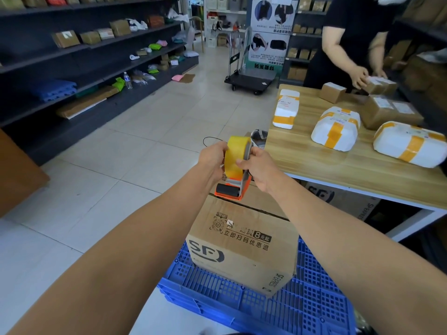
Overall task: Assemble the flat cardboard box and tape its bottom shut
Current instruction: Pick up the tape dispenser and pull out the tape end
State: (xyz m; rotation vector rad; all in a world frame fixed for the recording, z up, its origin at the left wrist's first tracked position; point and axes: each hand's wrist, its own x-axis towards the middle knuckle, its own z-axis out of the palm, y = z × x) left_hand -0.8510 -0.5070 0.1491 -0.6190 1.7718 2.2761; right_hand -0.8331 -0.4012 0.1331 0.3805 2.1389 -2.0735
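tape dispenser point(235, 165) over cardboard box point(244, 247) on blue pallet point(314, 301); tiled floor point(135, 146), wooden table point(338, 165)

We see only the person's two arms here. Both the left forearm point(135, 238) and the right forearm point(350, 238) are bare along their whole visible length, down to the bottom edge of view. They look thick there and taper toward the wrists. The left hand point(212, 158) and right hand point(262, 171) are bare too. Sleeves or other clothing: out of view, can't tell.
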